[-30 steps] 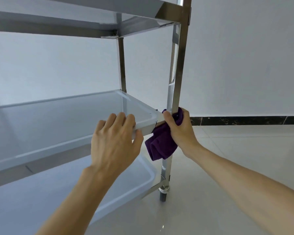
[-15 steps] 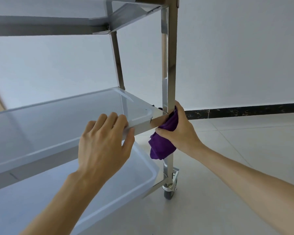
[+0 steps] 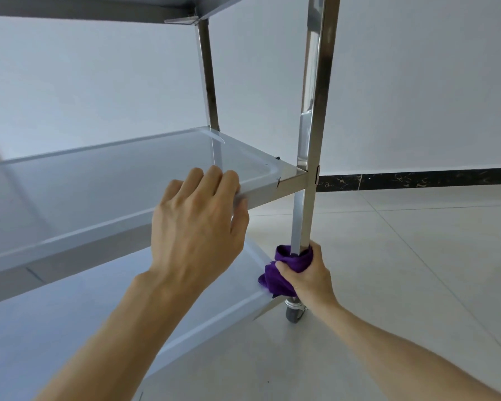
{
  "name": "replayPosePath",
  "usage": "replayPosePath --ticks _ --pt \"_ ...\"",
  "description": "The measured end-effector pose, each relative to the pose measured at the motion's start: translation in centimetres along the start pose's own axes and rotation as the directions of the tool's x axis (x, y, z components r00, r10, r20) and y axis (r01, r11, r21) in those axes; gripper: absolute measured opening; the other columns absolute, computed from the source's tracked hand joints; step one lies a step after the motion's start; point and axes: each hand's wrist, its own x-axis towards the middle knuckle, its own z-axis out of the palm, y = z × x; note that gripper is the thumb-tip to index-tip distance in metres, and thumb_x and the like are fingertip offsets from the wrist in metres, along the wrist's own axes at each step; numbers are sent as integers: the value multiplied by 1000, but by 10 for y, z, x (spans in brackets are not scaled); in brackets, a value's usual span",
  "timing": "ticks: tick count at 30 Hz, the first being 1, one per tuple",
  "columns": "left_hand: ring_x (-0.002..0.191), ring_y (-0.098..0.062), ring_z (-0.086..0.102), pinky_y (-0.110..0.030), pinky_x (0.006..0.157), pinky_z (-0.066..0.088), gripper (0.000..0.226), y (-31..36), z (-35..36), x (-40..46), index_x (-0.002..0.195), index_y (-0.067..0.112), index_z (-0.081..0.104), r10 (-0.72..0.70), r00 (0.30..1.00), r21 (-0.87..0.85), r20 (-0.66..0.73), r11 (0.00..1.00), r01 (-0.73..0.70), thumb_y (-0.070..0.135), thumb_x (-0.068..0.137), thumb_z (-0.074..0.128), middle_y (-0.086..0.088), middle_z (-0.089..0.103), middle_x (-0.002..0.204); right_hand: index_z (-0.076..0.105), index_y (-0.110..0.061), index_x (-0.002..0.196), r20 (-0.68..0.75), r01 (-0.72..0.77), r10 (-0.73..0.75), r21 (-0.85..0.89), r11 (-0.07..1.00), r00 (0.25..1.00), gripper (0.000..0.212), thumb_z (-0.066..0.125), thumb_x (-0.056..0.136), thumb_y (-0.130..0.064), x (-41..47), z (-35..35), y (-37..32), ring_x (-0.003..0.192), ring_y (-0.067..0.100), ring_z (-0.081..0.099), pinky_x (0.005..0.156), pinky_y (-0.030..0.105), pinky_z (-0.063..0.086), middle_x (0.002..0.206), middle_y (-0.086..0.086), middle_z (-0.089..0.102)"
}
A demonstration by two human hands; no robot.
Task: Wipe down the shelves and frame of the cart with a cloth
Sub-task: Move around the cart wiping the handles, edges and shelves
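Note:
A stainless steel cart fills the left of the view. Its near right upright post (image 3: 313, 111) runs from top to floor. My right hand (image 3: 307, 279) grips a purple cloth (image 3: 284, 270) wrapped round that post low down, just above the bottom shelf (image 3: 70, 328). My left hand (image 3: 200, 224) holds the front rim of the middle shelf (image 3: 99, 180), fingers curled over the edge and thumb under it. The top shelf (image 3: 99, 7) shows only from below.
A grey caster wheel (image 3: 294, 314) stands under the post on the pale tiled floor (image 3: 417, 270). A white wall with a dark skirting strip (image 3: 417, 178) runs behind. The cart's far post (image 3: 207, 76) rises at the back.
My right hand has slid the purple cloth down the post, from the middle shelf corner to just above the bottom shelf. My left hand has kept its hold on the middle shelf rim.

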Motion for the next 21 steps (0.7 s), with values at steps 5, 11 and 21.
replayPosePath --ticks 5,11,21 --pt "69 -24 48 -35 61 39 16 -4 1 1 85 13 59 -3 1000 -1 -11 1000 3 26 93 54 0 56 76 48 -34 109 11 64 -64 -60 996 998 55 88 70 -31 23 -5 -31 84 -12 61 59 -1 42 94 -21 63" --pt "67 -22 48 -34 60 39 15 -5 3 0 85 13 59 16 1000 -13 -19 1000 -16 26 93 56 0 56 76 47 -44 113 -50 234 -235 -17 972 971 60 84 67 -37 47 -17 -81 91 -10 61 68 4 49 99 -34 61" --pt "86 -18 56 -27 68 43 21 -20 -19 0 112 21 63 47 979 -91 201 995 -29 25 93 54 8 65 97 36 -39 124 251 125 -63 -239 963 966 75 87 71 -28 31 -31 -50 90 -6 57 66 5 43 103 -26 56"
